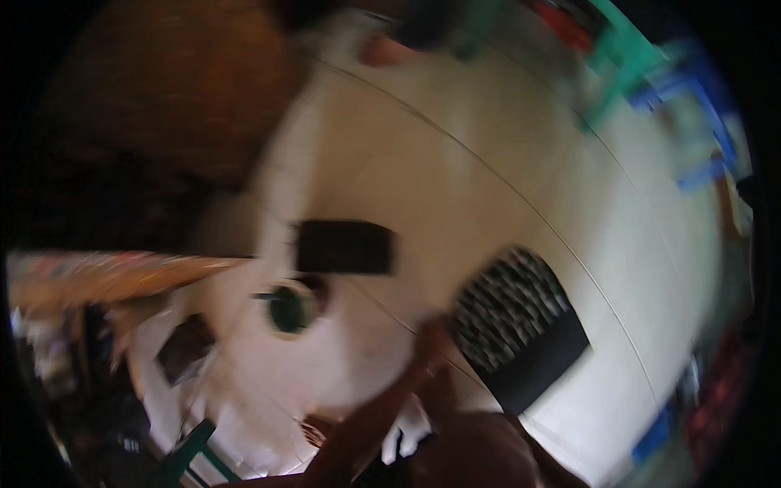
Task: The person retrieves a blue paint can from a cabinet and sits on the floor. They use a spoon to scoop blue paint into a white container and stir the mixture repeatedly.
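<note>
The whole picture is smeared by motion. My left forearm reaches up from the lower edge, and my left hand (433, 343) is at the left side of a dark tray-like thing (541, 374). Its upper part carries rows of small pale and dark pieces (508, 309), too blurred to name; the lower part is a plain black band. Whether my left fingers grip its edge cannot be made out. Part of my right arm (549, 464) shows at the lower edge, below the tray; no right hand can be picked out.
On the pale tiled floor (455, 195) lie a black box-like thing (346, 247) and a round container with dark green inside (289, 309). Green (622, 61) and blue (700, 98) plastic stools stand at upper right. A brown mass (171, 98) fills the upper left.
</note>
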`<state>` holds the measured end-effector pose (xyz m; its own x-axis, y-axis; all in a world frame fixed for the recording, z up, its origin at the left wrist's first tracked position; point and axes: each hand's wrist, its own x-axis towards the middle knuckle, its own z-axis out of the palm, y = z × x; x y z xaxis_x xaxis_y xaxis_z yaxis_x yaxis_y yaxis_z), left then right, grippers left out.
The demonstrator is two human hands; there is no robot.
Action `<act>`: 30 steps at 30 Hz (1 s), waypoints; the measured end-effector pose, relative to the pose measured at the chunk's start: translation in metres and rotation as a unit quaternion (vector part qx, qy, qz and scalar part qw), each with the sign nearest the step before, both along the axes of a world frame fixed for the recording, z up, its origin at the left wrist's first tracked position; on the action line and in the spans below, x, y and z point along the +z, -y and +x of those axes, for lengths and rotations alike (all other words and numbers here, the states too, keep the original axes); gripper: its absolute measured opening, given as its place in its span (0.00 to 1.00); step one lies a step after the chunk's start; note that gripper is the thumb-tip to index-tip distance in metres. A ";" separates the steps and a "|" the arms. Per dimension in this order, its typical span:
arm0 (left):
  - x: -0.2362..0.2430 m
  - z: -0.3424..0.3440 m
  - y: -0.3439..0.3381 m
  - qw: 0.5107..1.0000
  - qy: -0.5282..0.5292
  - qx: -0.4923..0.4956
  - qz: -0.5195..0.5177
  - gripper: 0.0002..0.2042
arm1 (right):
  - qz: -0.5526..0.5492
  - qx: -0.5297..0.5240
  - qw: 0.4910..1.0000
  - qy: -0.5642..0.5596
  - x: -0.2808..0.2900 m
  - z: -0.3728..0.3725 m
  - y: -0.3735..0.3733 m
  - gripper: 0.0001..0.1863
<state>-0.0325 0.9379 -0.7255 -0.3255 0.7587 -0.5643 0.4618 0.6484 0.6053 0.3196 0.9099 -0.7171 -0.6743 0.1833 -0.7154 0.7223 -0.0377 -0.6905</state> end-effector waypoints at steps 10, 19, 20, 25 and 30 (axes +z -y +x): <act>0.325 -0.329 0.123 0.761 -0.587 -0.136 0.243 0.14 | 0.389 0.090 0.877 -0.268 0.141 -0.365 -0.181 0.11; 0.312 -0.345 0.151 0.712 -0.659 -0.235 -0.063 0.13 | 0.525 0.367 0.698 -0.320 0.178 -0.734 -0.062 0.21; 0.312 -0.344 0.155 0.704 -0.664 -0.248 -0.052 0.11 | 0.533 0.364 0.697 -0.311 0.172 -0.753 -0.056 0.18; 0.313 -0.335 0.171 0.679 -0.685 -0.264 -0.015 0.09 | 0.541 0.336 0.705 -0.312 0.127 -0.763 -0.058 0.16; 0.297 -0.328 0.169 0.719 -0.647 -0.252 -0.025 0.14 | 0.573 0.319 0.668 -0.352 0.120 -0.660 -0.113 0.15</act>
<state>-0.3607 0.7689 -0.4282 -0.2931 0.9538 -0.0660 0.8014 0.2074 -0.5610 -0.3399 1.0233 -0.5975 -0.9722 -0.1467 0.1823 -0.1797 0.9672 -0.1797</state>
